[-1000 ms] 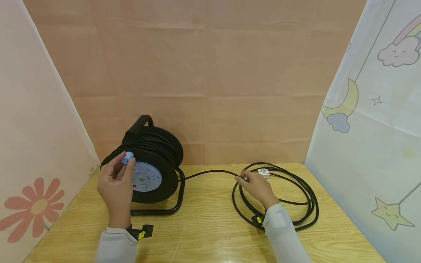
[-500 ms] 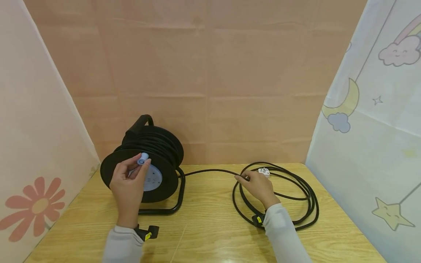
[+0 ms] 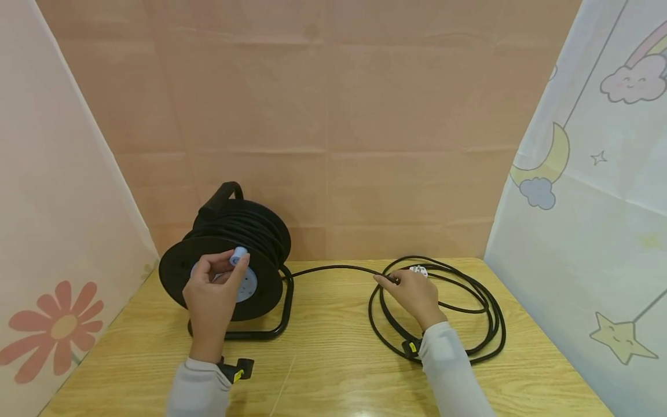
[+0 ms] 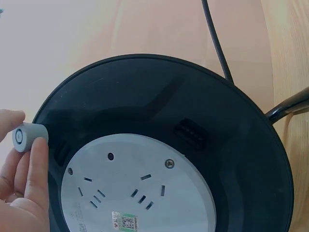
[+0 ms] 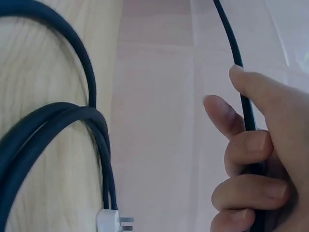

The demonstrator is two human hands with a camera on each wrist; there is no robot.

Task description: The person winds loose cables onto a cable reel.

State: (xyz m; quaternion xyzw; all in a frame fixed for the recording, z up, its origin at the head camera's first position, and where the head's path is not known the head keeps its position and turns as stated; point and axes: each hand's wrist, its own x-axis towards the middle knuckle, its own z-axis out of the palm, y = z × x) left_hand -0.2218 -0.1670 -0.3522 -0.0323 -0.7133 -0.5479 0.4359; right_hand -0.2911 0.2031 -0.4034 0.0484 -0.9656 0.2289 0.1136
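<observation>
A black cable reel (image 3: pixel 182 260) stands at the left of the table on a tubular frame, wound with black cable. Its pale socket panel (image 4: pixel 140 193) faces me. My left hand (image 3: pixel 212 292) pinches the light blue crank knob (image 3: pixel 239 256) on the reel's front disc between thumb and fingers. From the reel a stretch of black cable (image 3: pixel 333 267) runs right into my right hand (image 3: pixel 414 292), whose fingers curl round it in the right wrist view. Behind that hand, loose loops of cable (image 3: pixel 500 324) lie on the table, with a white plug (image 5: pixel 108 221) among them.
The wooden table (image 3: pixel 323 370) has a pinkish-tan backdrop (image 3: pixel 333 127) behind it. Patterned side sheets hang at left and right. The reel's carry handle (image 3: pixel 219 200) sticks up at the top, and its frame (image 3: pixel 260 334) rests on the table.
My left hand has moved right and slightly down with the knob, along the front disc. The right hand stays nearly in place on the cable.
</observation>
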